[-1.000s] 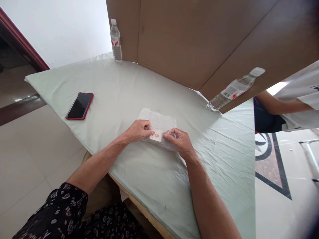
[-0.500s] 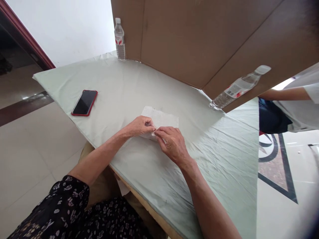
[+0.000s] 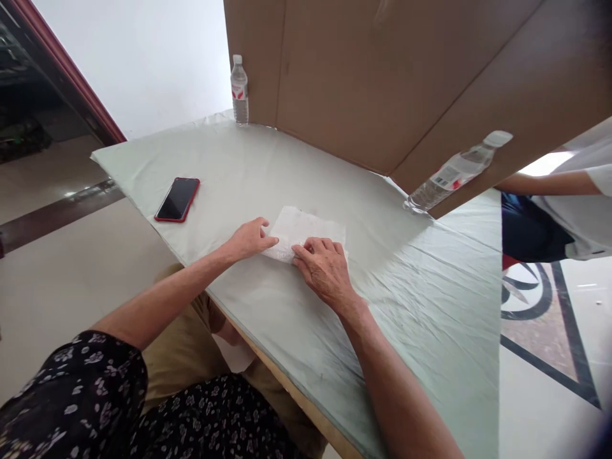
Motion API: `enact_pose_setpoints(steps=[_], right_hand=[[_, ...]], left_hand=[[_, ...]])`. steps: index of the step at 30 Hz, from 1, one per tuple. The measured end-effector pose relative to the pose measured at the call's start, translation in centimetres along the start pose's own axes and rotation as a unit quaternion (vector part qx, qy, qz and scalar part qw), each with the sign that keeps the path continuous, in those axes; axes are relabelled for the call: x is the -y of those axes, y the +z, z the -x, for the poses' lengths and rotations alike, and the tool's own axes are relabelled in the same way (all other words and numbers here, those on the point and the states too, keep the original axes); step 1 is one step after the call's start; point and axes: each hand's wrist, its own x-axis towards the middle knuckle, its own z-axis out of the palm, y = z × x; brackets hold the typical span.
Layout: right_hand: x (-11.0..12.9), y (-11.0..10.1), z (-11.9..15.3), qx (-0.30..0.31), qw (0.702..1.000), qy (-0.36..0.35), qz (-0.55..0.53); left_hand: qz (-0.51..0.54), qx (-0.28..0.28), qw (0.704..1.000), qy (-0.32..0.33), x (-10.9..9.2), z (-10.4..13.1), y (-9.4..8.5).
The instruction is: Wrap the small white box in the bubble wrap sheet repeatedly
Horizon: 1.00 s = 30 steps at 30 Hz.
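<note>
A thin white tissue (image 3: 306,223) lies on the cloth-covered table in front of me, its near edge folded over in a narrow strip. My left hand (image 3: 249,240) is at the tissue's left end, thumb and fingers apart and holding nothing. At the middle of the near edge, my right hand (image 3: 326,271) presses its thumb and curled fingers together on the fold. The right hand hides part of the tissue's right side.
A red-cased phone (image 3: 177,199) lies to the left on the pale green tablecloth (image 3: 421,357). Beyond stands a brown cardboard panel (image 3: 344,83), with one water bottle (image 3: 240,92) at its left end and another bottle (image 3: 454,173) on the right. Another person's arm (image 3: 549,183) shows behind it.
My left hand has let go of the fold at the middle and moved left, its fingers spreading. The right hand stays at the near edge. The view has shifted slightly.
</note>
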Motion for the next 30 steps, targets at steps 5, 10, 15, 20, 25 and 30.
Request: enact_pose_setpoints(steps=[5,10,15,20,25,30], right_hand=[[0.0,0.3,0.0,-0.015,1.0,0.001,-0.004],[0.0,0.4,-0.1,-0.023,1.0,-0.002,-0.003],[0.0,0.4,-0.1,-0.018,1.0,-0.002,0.001],[-0.2,0.3,-0.5,-0.006,1.0,-0.009,0.005],[-0.2,0.1,-0.7,0.001,1.0,-0.011,-0.001],[-0.4,-0.3,-0.3,-0.017,0.998,-0.012,-0.058]], left_hand=[[0.086,0.088,0.984,-0.131,-0.5,0.3,-0.9],[0.119,0.108,0.973,-0.167,-1.5,-0.2,-0.4],[0.169,0.102,0.967,-0.158,-2.2,-0.5,0.0],[0.24,0.085,0.957,-0.136,-2.9,-0.6,1.0],[0.348,0.114,0.918,-0.152,-3.5,-0.4,2.2],[0.384,0.122,0.904,-0.144,-4.3,0.0,2.5]])
